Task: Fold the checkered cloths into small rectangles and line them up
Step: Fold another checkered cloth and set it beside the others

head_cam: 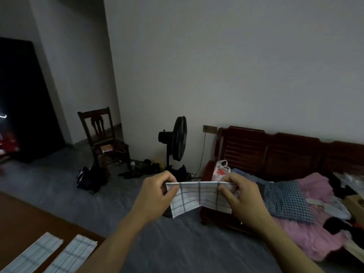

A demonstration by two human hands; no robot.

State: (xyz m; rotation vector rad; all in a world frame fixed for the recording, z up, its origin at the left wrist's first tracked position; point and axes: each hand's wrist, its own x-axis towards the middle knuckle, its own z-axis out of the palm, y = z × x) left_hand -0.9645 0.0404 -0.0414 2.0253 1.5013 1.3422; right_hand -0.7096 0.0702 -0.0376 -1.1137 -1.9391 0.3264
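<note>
Head view showed both hands, left (157, 196) and right (241, 196), pinching a limp, light cloth (199, 196) by its top corners.

Dim room, flat grey light – wide-angle bend at edges, corners dark, slightly soft w/ noise.

No legible text, label, brand, number or sign appears; red markings on the plastic bag (222, 170) at 3 o'clock are too blurred to read.

A brown table (23, 217) bears two seemingly folded checkered cloths (33, 255) side by side.
</note>
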